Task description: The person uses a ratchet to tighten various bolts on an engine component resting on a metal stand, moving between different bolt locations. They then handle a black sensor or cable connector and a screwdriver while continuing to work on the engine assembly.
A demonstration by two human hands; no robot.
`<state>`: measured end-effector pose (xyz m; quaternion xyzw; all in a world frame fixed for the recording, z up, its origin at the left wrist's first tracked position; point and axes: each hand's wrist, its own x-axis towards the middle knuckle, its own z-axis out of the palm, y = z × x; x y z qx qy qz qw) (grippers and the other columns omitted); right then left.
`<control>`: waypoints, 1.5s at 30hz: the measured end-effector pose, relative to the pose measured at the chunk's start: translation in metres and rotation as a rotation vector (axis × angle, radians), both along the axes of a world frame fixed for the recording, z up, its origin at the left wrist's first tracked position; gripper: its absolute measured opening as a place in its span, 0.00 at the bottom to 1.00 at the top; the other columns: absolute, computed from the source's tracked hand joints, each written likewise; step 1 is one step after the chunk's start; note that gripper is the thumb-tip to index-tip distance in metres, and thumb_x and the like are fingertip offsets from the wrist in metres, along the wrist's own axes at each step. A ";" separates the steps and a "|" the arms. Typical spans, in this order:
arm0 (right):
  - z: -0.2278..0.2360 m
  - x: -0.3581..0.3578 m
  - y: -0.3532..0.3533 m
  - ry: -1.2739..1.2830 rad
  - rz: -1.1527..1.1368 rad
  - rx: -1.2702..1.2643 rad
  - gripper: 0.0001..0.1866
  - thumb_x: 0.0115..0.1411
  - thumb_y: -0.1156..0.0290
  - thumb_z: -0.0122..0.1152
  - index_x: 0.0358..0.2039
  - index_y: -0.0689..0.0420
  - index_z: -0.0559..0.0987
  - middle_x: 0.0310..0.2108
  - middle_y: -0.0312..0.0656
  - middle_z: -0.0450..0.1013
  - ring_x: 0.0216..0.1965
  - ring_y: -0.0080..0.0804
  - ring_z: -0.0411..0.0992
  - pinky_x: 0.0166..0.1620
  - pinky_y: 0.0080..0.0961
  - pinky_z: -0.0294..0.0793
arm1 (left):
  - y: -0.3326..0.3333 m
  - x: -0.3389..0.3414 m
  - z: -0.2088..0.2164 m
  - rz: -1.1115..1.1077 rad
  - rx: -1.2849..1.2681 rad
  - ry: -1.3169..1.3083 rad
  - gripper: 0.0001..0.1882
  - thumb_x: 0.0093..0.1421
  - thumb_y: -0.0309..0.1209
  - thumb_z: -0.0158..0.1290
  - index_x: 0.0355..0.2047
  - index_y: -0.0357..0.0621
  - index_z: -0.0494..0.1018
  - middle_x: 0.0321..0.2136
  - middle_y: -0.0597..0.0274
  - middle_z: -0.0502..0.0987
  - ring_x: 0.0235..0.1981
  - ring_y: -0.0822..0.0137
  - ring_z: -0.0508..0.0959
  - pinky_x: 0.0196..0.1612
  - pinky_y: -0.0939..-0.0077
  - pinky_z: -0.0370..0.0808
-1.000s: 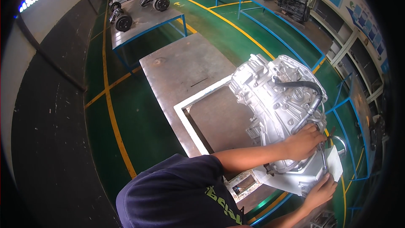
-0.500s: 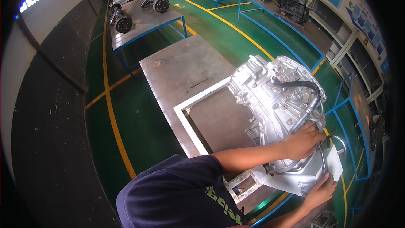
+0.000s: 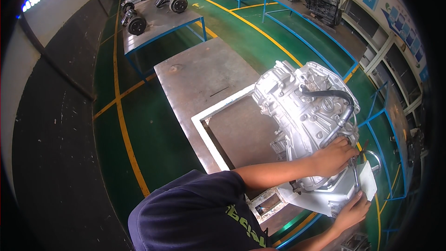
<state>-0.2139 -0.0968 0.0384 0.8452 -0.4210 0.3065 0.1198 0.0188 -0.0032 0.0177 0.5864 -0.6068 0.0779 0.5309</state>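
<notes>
A large silver cast gearbox housing (image 3: 302, 111) stands on a steel table (image 3: 204, 74), inside a white-framed recess (image 3: 218, 111). A black hose (image 3: 341, 107) loops over its top. My left hand (image 3: 334, 158) reaches across the housing's near end, fingers curled around the lower end of the hose. My right hand (image 3: 353, 211) comes up from below and grips the bottom edge of a pale flat plate (image 3: 367, 183) at the housing's end. A thin metal tool (image 3: 355, 174) stands between the two hands. My dark shirt (image 3: 195, 218) fills the lower middle.
The green floor has yellow lines (image 3: 121, 107) and blue rails (image 3: 371, 125) to the right. A second table (image 3: 158, 18) at the back carries wheeled parts (image 3: 137, 25). A dark engine block (image 3: 323, 2) sits on a far bench. A dark wall runs along the left.
</notes>
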 end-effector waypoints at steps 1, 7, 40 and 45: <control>0.000 0.000 0.000 0.001 0.000 0.001 0.25 0.76 0.52 0.45 0.49 0.61 0.81 0.40 0.54 0.73 0.43 0.58 0.74 0.45 0.51 0.72 | 0.000 0.000 0.000 0.000 0.000 0.000 0.25 0.57 0.25 0.57 0.56 0.37 0.71 0.43 0.51 0.75 0.50 0.50 0.71 0.62 0.58 0.63; 0.003 0.001 0.002 -0.001 -0.002 0.025 0.25 0.76 0.52 0.45 0.49 0.62 0.81 0.40 0.54 0.73 0.43 0.58 0.74 0.45 0.51 0.72 | 0.000 0.000 0.000 -0.003 -0.007 0.009 0.25 0.57 0.24 0.56 0.56 0.36 0.71 0.42 0.51 0.75 0.50 0.50 0.71 0.62 0.58 0.63; 0.047 0.037 -0.107 0.276 0.170 0.089 0.28 0.62 0.48 0.65 0.57 0.52 0.79 0.60 0.42 0.70 0.66 0.47 0.61 0.68 0.49 0.54 | -0.002 -0.007 0.001 0.089 -0.062 0.012 0.24 0.56 0.27 0.61 0.53 0.42 0.72 0.45 0.50 0.73 0.52 0.47 0.70 0.59 0.55 0.65; 0.054 0.066 -0.142 0.299 0.436 0.127 0.25 0.62 0.53 0.65 0.55 0.52 0.79 0.62 0.42 0.69 0.67 0.47 0.60 0.70 0.48 0.51 | -0.005 -0.006 -0.004 0.108 -0.108 -0.068 0.23 0.55 0.28 0.61 0.54 0.48 0.75 0.46 0.52 0.73 0.52 0.48 0.70 0.58 0.55 0.66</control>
